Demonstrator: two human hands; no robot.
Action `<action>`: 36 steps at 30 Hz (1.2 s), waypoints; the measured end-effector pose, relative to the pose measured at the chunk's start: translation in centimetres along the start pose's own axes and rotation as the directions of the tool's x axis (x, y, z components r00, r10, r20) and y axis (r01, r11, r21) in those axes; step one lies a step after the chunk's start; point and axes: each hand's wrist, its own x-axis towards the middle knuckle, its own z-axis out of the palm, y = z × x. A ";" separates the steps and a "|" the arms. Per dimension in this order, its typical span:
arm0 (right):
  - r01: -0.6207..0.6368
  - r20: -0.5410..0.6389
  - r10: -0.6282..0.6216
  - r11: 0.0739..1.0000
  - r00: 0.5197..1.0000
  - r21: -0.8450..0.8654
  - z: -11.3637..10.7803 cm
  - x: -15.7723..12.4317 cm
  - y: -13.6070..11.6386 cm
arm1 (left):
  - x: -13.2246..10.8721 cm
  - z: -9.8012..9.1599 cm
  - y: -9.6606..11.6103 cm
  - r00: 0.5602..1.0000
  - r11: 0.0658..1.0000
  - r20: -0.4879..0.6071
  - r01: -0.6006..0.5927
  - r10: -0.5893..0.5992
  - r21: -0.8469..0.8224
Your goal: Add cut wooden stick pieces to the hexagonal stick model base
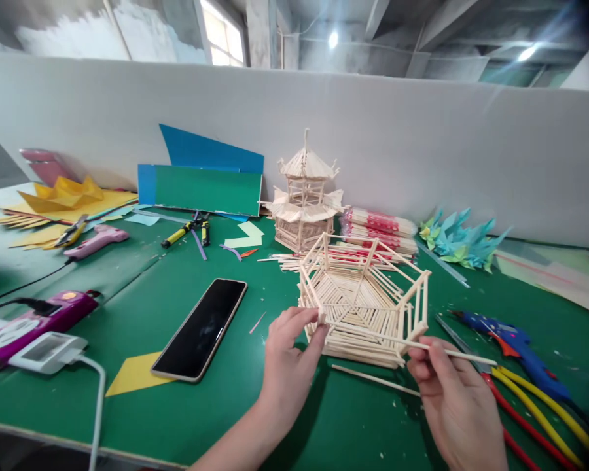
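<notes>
A six-sided frame of thin wooden sticks stands on the green table, with a slatted floor and upright corner posts. My left hand pinches its near-left corner post between thumb and fingertips. A loose-ended wooden stick runs from that corner across the near side. My right hand grips this stick towards its right end, which sticks out past the fingers. Below the frame, another stick lies on the table. Behind it rises a tiered stick pagoda. Whether the held stick touches the near-right post is hard to see.
Bagged stick bundles lie behind the frame. To the right are a blue glue gun, yellow-handled pliers and folded blue paper. Leftward are a phone, a purple power strip and a pink glue gun.
</notes>
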 end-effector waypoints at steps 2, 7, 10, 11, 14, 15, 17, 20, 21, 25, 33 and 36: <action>0.007 -0.002 -0.007 1.000 1.000 -0.005 0.0 0.0 0.0 | 0.1 0.0 -0.1 1.000 1.000 0.003 -0.001 0.001 0.020; 0.004 0.002 -0.004 1.000 1.000 -0.014 0.1 0.0 0.0 | 0.2 0.1 -0.1 1.000 0.999 0.016 -0.009 0.009 0.044; -0.013 0.007 0.013 1.000 1.000 -0.011 0.1 -0.1 0.0 | 0.2 0.1 -0.1 1.000 0.999 0.019 -0.020 0.020 0.041; -0.016 0.007 0.016 1.000 1.000 -0.005 0.1 -0.1 -0.1 | 0.2 0.1 0.0 1.000 0.999 0.018 -0.024 0.023 0.040; -0.019 0.007 0.019 1.000 1.000 0.001 0.2 -0.1 -0.3 | 0.3 0.0 0.1 0.999 0.999 0.012 -0.030 0.030 0.041; -0.017 0.007 0.017 1.000 1.000 -0.003 0.3 -0.1 -0.3 | 0.3 0.0 0.2 0.999 0.999 0.010 -0.031 0.031 0.043; -0.009 0.011 0.009 1.000 1.000 -0.008 0.3 0.0 -0.4 | 0.3 -0.1 0.3 0.999 0.998 0.008 -0.033 0.033 0.050; -0.011 0.022 0.011 1.000 1.000 -0.013 0.2 0.1 -0.4 | 0.4 -0.1 0.4 0.999 0.997 0.005 -0.034 0.034 0.062; -0.016 0.026 0.017 1.000 1.000 -0.015 0.2 0.2 -0.5 | 0.4 -0.1 0.4 0.999 0.997 0.006 -0.035 0.034 0.065; -0.017 0.056 0.019 0.999 0.998 -0.035 0.3 0.3 -0.8 | 0.4 -0.1 0.1 0.999 0.997 0.014 -0.032 0.031 0.064; 0.016 0.092 -0.010 0.998 0.996 -0.067 0.7 0.6 -0.9 | 0.2 -0.1 -1.6 0.984 0.961 0.025 -0.178 0.177 0.211; 0.018 0.077 -0.016 0.999 0.997 -0.033 1.0 0.5 -0.8 | 0.2 -0.1 -1.5 0.976 0.949 0.016 -0.217 0.219 0.229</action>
